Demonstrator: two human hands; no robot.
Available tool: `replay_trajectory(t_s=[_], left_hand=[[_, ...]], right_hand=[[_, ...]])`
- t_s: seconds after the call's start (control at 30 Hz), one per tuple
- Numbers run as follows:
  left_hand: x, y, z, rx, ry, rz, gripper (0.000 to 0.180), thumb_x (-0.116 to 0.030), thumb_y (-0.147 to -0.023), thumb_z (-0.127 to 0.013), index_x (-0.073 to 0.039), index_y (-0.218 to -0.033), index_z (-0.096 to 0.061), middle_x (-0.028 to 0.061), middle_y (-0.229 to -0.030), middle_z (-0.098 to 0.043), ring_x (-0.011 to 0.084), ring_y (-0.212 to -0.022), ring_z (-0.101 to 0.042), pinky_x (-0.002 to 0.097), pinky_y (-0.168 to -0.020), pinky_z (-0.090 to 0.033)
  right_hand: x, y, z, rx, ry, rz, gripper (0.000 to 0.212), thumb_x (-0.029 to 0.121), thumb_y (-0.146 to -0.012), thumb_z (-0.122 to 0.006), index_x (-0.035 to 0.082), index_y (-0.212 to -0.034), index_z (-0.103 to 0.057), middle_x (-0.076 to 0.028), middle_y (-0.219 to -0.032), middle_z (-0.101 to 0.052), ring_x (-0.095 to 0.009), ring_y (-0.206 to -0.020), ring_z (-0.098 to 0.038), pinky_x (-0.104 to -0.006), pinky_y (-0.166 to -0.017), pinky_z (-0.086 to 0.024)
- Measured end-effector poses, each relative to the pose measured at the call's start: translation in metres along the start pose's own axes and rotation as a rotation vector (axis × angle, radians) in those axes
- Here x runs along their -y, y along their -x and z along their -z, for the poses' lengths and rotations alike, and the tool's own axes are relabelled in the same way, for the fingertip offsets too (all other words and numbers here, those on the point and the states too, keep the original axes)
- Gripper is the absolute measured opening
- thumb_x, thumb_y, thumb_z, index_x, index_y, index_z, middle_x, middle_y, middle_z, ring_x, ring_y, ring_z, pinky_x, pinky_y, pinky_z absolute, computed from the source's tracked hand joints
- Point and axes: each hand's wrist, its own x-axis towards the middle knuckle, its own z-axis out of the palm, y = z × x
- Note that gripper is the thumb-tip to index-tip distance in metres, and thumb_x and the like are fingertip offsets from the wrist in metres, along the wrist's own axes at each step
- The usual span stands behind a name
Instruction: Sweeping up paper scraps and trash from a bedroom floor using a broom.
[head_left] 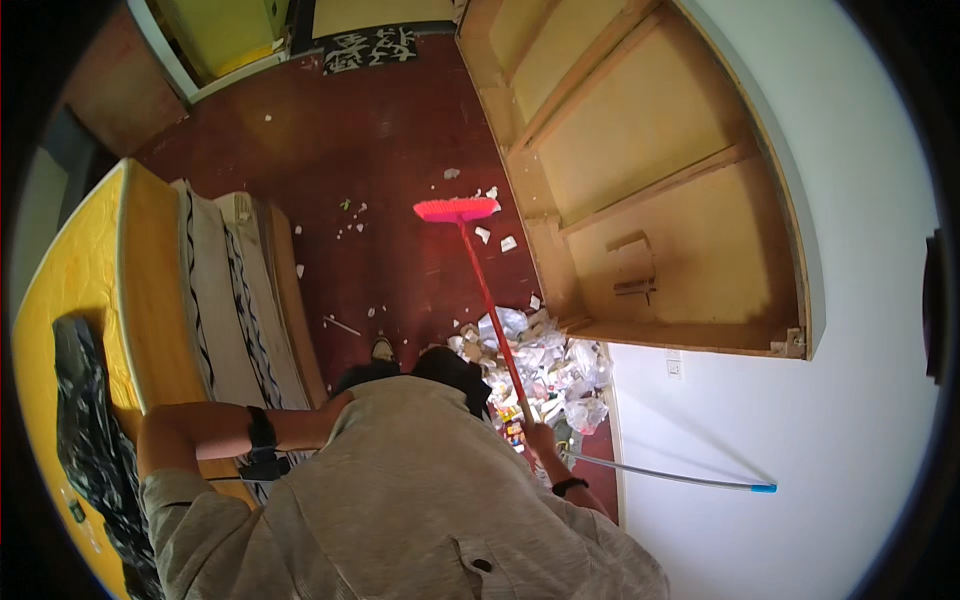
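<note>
My right hand [541, 440] is closed round the upper end of a broom [487, 295] with a red handle. Its pink bristle head rests on the dark red floor [370, 170] ahead, beside scraps of white litter [508, 243]. A heap of rubbish [560, 365], mostly crumpled clear plastic and paper, lies just beyond that hand, next to the handle. My left arm is bent back toward my waist, and the hand itself is hidden behind my grey shirt.
Yellow and white mattresses [160, 300] stand along the left, with black plastic sheeting [85, 400] over them. An open wooden cabinet frame [660, 190] fills the right side. A grey pole with a blue end [690, 475] touches the white wall. A black lettered panel [370, 48] lies far ahead.
</note>
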Motion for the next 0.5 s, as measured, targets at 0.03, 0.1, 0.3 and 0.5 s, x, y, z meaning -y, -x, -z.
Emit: replay_trajectory(t_s=[0.03,0.1,0.3,0.5], left_hand=[[-0.008,-0.018,0.01,0.062,-0.032,-0.069,0.054,-0.046,-0.082,-0.046,-0.007,-0.12,-0.048,0.0113,-0.117,-0.05,0.0256,-0.098,-0.049,0.0389,-0.082,-0.041],[-0.045,-0.027,0.025,0.119,-0.053,-0.152,0.054,-0.045,-0.084,-0.044,-0.006,-0.121,-0.047,0.0122,-0.117,-0.05,0.0261,-0.096,-0.05,0.04,-0.082,-0.041],[-0.1,-0.017,0.028,-0.012,0.227,-0.066,0.052,-0.045,-0.083,-0.045,-0.007,-0.119,-0.049,0.0117,-0.115,-0.051,0.0259,-0.094,-0.05,0.0403,-0.08,-0.042],[-0.203,0.028,-0.059,-0.392,0.449,-0.008,0.05,-0.044,-0.082,-0.046,-0.007,-0.116,-0.051,0.0112,-0.113,-0.052,0.0257,-0.092,-0.051,0.0406,-0.078,-0.042]], right_hand=[[0.013,-0.026,0.004,-0.025,0.118,-0.025,0.06,0.055,-0.081,-0.046,-0.002,-0.07,-0.062,-0.022,-0.066,-0.06,-0.037,-0.065,-0.061,-0.0467,-0.059,-0.046],[0.043,-0.087,0.012,-0.068,0.217,-0.012,0.06,0.055,-0.081,-0.047,-0.003,-0.073,-0.062,-0.022,-0.067,-0.06,-0.037,-0.066,-0.061,-0.0463,-0.061,-0.046],[0.148,-0.261,0.063,-0.141,0.231,0.216,0.047,0.045,-0.085,-0.049,0.001,-0.073,-0.061,-0.02,-0.062,-0.059,-0.034,-0.06,-0.06,-0.0449,-0.051,-0.043],[0.257,-0.348,0.14,0.078,-0.239,0.403,0.035,0.038,-0.088,-0.047,0.01,-0.106,-0.058,-0.008,-0.051,-0.051,-0.019,-0.045,-0.048,-0.0344,-0.04,-0.037]])
